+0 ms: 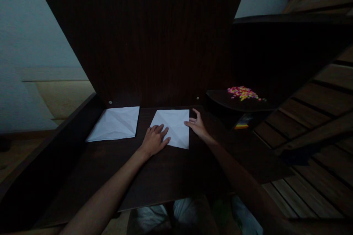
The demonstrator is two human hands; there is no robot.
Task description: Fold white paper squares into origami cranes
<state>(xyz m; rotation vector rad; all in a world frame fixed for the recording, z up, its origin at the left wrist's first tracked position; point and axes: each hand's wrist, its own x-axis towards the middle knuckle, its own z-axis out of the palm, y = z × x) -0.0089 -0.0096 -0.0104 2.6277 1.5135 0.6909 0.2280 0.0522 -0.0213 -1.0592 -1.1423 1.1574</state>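
A white sheet of paper [176, 119] with crease lines lies on the dark desk. My left hand [154, 140] rests flat on its lower left part, fingers spread. At the sheet's right edge is my right hand [198, 126]. Its thumb lies over the edge, the index finger sticks out beyond it, and the other fingers are curled at the edge, partly hidden. To the left lies a stack of white creased paper [117, 123], apart from both hands.
A dark upright panel [160, 44] closes the desk's back, and a low side board [55, 154] runs along the left. On a small rounded shelf [217, 97] at the right sits a pile of colourful small pieces [244, 92]. Wooden slats [309, 99] are farther right.
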